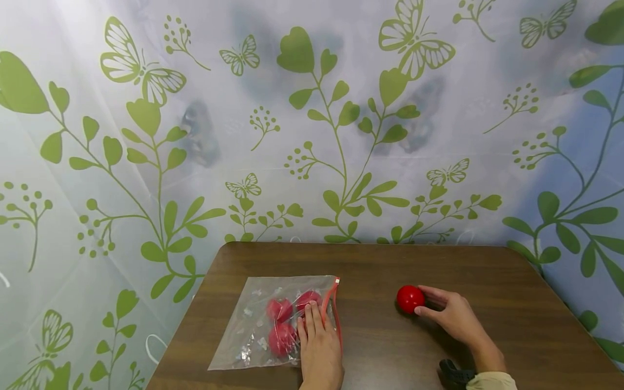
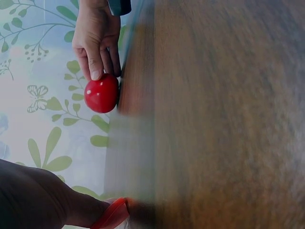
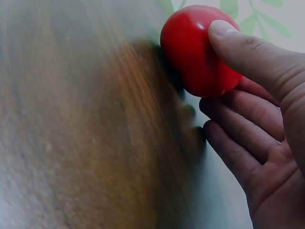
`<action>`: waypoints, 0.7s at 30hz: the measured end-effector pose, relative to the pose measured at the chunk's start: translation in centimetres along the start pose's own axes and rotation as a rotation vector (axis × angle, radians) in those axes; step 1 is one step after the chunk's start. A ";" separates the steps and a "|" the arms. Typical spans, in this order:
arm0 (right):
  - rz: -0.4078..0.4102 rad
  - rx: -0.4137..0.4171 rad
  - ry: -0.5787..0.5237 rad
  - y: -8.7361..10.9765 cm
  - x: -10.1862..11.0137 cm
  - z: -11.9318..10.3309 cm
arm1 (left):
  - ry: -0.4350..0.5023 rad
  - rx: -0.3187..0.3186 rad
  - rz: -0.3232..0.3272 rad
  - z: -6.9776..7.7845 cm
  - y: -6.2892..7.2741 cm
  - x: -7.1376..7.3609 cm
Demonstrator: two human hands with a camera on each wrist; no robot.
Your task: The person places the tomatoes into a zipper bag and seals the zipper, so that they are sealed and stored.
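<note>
A glossy red, slightly lobed, tomato-like fruit (image 1: 410, 299) sits at the right of the table. My right hand (image 1: 455, 317) pinches it from the right side between thumb (image 3: 238, 40) and forefinger; the other fingers extend below it in the right wrist view. To the left lies a clear zip bag (image 1: 248, 309) with a red zip edge and several red round fruits (image 1: 283, 338) inside. My left hand (image 1: 322, 355) rests flat on the bag's right part, fingers straight, partly covering the fruits. The left wrist view shows part of this hand beside the red zip edge (image 2: 113, 214).
The brown wooden table (image 1: 375, 265) has its far edge against a pale curtain (image 1: 312, 135) printed with green leaves and butterflies. A black band (image 1: 456, 374) and a beige sleeve (image 1: 492, 381) are at the right wrist.
</note>
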State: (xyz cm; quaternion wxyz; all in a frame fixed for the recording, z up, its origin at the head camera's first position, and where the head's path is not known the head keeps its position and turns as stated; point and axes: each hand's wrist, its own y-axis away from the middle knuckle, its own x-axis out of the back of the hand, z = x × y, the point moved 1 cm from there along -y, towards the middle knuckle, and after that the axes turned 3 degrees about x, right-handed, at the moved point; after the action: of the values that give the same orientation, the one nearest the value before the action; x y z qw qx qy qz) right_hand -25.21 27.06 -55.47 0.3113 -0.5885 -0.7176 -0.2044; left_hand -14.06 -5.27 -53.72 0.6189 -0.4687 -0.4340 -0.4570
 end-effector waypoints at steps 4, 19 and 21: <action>0.005 0.006 -0.003 -0.1 -0.1 0.0 | -0.002 0.001 -0.017 0.0 0.0 0.1; -0.012 -0.017 0.008 -0.2 -0.2 -0.1 | -0.002 -0.021 0.053 0.0 0.1 0.0; -0.005 -0.009 0.010 -0.2 -0.2 -0.1 | -0.005 -0.022 0.053 0.0 0.2 0.1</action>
State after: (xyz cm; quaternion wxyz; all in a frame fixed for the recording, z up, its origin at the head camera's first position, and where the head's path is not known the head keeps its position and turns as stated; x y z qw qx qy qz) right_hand -25.37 26.81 -55.51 0.3118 -0.5871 -0.7164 -0.2116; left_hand -13.88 -5.30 -53.66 0.6245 -0.4882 -0.4179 -0.4439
